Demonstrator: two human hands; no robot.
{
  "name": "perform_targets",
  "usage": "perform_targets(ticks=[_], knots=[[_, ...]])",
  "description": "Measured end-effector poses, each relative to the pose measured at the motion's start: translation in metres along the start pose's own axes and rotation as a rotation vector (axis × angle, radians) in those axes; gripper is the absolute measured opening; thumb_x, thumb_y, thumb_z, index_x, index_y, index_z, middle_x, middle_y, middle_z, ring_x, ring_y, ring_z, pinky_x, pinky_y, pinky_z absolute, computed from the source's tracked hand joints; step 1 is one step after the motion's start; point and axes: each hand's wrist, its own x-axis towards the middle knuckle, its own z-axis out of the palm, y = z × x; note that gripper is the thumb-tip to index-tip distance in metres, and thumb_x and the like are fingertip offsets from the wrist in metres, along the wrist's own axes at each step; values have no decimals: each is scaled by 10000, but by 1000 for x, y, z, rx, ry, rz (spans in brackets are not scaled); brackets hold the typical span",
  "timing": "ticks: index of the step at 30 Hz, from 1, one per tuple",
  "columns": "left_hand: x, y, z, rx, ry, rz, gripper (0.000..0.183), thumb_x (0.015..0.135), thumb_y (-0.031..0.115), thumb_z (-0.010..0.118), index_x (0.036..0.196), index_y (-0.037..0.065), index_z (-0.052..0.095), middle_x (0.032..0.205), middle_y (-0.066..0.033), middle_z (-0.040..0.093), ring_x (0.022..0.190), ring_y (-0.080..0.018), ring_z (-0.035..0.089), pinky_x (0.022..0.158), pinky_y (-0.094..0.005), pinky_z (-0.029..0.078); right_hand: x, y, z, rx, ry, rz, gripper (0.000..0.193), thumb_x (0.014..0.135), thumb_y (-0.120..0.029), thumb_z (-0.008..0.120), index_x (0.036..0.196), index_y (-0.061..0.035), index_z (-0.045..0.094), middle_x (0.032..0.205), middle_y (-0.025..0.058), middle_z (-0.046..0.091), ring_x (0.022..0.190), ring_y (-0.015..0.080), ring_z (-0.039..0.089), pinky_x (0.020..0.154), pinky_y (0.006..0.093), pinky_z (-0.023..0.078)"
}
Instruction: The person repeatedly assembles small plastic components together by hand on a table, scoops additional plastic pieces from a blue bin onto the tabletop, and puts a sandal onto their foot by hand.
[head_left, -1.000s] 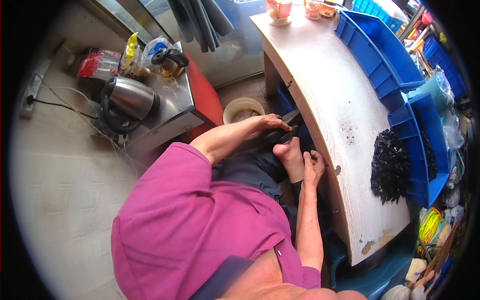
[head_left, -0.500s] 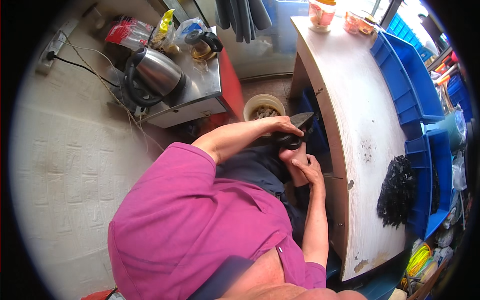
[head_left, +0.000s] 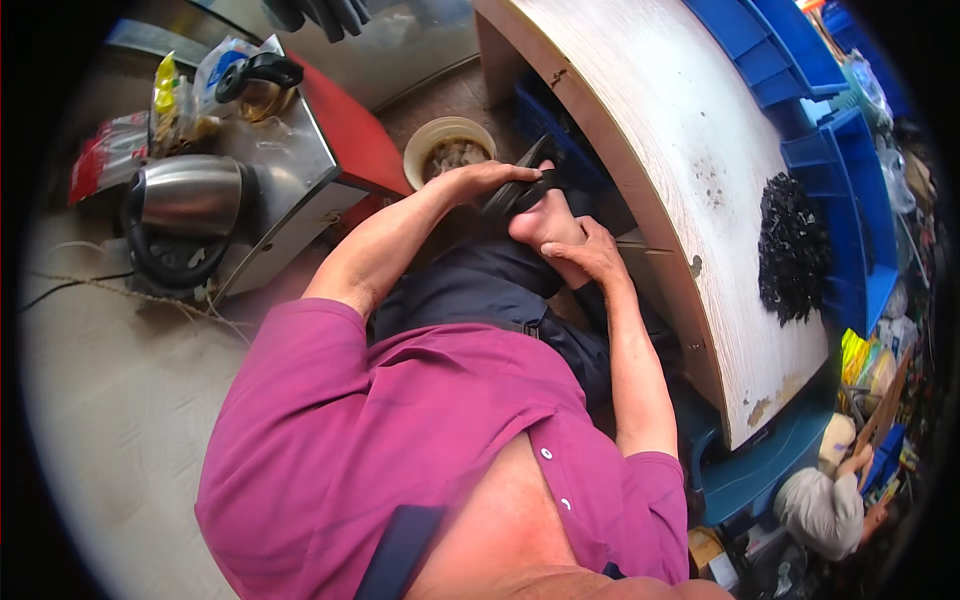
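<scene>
My left hand (head_left: 487, 180) is closed round the side of a black slipper (head_left: 508, 203). The slipper is on my raised bare foot (head_left: 545, 222), with the strap across the foot and the toes showing near the front. How far the foot sits inside it is partly hidden. My right hand (head_left: 592, 254) grips the same leg at the ankle, with the thumb lying over the skin. Dark trousers (head_left: 465, 285) cover my lap below the hands.
A cream bucket (head_left: 412, 150) with murky contents stands on the floor beyond the slipper. Along the right runs a pale desk (head_left: 690, 150) with a pile of black pieces (head_left: 792, 250) and blue bins (head_left: 845, 190). A steel kettle (head_left: 190, 196) sits left. Another person (head_left: 822, 512) is at lower right.
The view has swung, shifting the desk, cabinet and bucket in the picture. Toes now show at the slipper's front, and more of the foot is visible. Both hands keep their holds.
</scene>
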Motion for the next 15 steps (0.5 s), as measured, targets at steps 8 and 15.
perform_targets(ticks=[8, 15], knots=[[20, 22, -10, 323, -85, 110, 587, 826, 524, 617, 1185, 58, 630, 1100, -109, 658, 958, -245, 652, 805, -411, 522, -12, -11, 5, 27, 123, 58, 752, 510, -484, 844, 1049, -9, 624, 1082, 227, 653, 1055, 357, 612, 897, 411, 480], [13, 49, 15, 374, 26, 71, 684, 796, 642, 559, 1177, 82, 653, 1091, -113, 667, 940, -278, 655, 742, -471, 516, -22, -6, -2, 55, 301, 18, 642, 507, -424, 877, 937, -6, 645, 938, 158, 688, 890, 260, 653, 798, 375, 512]])
